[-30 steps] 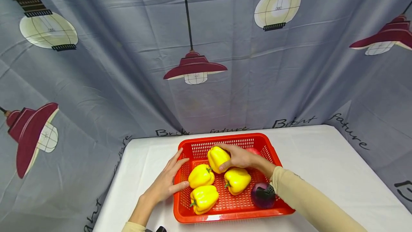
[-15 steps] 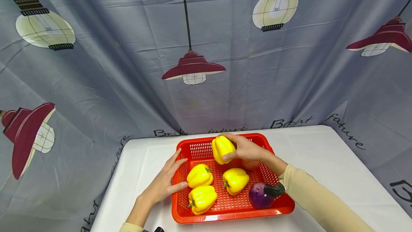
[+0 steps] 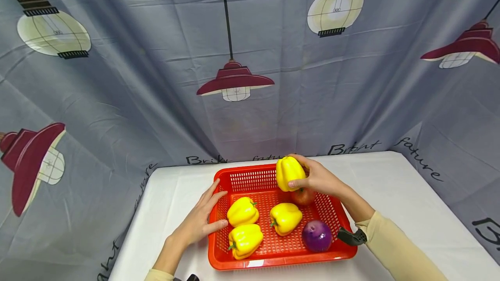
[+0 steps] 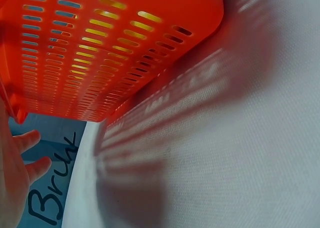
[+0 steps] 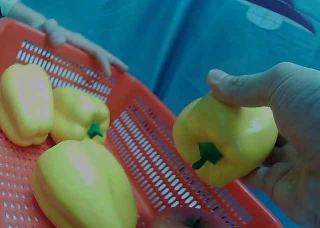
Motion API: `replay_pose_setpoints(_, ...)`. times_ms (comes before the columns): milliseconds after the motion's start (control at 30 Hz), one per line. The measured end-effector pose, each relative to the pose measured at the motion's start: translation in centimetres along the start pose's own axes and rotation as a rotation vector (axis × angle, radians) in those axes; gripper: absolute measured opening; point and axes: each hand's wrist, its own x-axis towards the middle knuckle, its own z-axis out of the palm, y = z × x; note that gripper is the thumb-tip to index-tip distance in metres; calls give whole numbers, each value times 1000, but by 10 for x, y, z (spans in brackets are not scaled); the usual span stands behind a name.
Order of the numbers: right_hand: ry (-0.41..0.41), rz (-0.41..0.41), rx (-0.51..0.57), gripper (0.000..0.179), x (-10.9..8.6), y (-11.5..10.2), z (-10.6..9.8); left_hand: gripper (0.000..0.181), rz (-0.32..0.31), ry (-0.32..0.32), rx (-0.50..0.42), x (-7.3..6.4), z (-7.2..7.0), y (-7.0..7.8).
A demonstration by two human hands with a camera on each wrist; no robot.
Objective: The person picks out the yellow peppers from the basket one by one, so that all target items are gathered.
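My right hand [image 3: 323, 180] grips a yellow bell pepper [image 3: 288, 171] above the back right part of a red plastic basket [image 3: 250, 169]. In the right wrist view the thumb lies across the pepper's side, and its green stem [image 5: 207, 154] faces the camera. My left hand [image 3: 200, 219] rests at the basket's left rim with its fingers spread. Two yellow bell peppers [image 3: 246, 241] lie inside near that hand, and another yellow bell pepper [image 3: 286, 219] is at the middle. Under the held pepper sits a red apple [image 3: 303, 197], partly covered by it.
A round purple vegetable [image 3: 317, 236] lies in the basket's front right corner. The basket stands on a white-covered table [image 3: 383, 194]. Behind the table hangs a grey curtain [image 3: 156, 77] printed with lamps. A black wrist device [image 3: 351, 236] sits on my right wrist.
My right hand has lifted the bell pepper from among the others and carried it right and toward the back, over the apple. The left hand stays at the rim.
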Motion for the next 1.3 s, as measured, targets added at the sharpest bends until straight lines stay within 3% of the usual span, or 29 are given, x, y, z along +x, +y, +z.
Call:
replay_pose_setpoints(233, 69, -21, 64, 84, -19, 6, -15, 75, 0, 2, 4, 0, 0, 0)
replay_pose_setpoints(367, 117, 6, 87, 83, -32, 8, -28, 76, -4, -1, 2, 0, 0, 1)
replay_pose_setpoints(767, 251, 82, 8, 84, -69, 16, -56, 78, -12, -8, 3, 0, -2, 3)
replay_pose_setpoints(1300, 349, 189, -78, 83, -108, 47, -79, 77, 3, 0, 4, -1, -1, 1)
